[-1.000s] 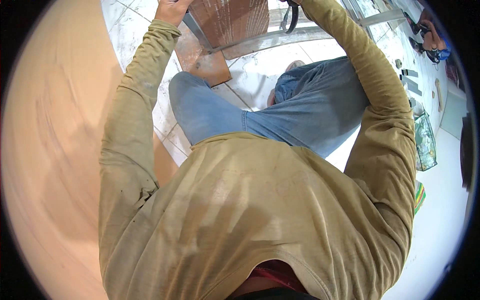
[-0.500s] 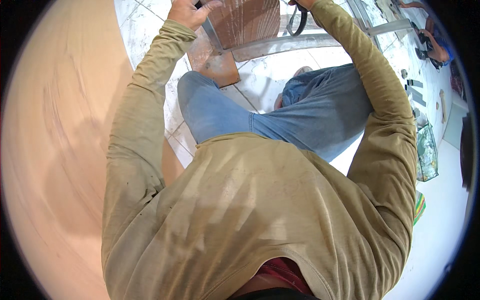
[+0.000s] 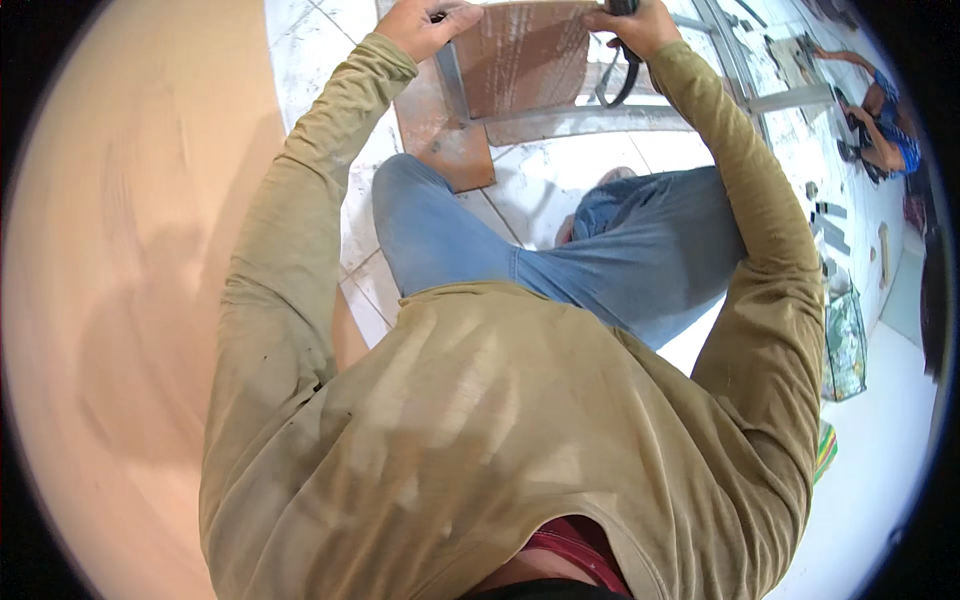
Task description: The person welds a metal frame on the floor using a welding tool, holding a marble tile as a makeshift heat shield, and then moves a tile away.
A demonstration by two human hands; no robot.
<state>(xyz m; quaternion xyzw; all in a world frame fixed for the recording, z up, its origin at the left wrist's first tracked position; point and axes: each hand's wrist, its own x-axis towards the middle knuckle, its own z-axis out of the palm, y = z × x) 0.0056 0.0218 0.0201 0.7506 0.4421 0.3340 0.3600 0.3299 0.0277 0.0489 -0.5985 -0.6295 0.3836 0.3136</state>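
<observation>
The left hand has fingers curled, thumb extended; I cannot tell their hold. The right hand's fingers close around a black tool with a looped cord. Between both hands' fingers stands a brown, white-streaked rectangular panel.

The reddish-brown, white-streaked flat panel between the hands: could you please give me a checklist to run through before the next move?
1. Bare left hand at the upper left of the panel: ok.
2. Bare right hand closed on the black looped object: ok.
3. Panel face clean: not ok; whitish streaks mark it.
4. Blue-jeaned left knee clear of the rust-brown flat plate: cannot tell; they overlap in view.
5. Co-worker in blue clothing apart from the panel: ok.
</observation>
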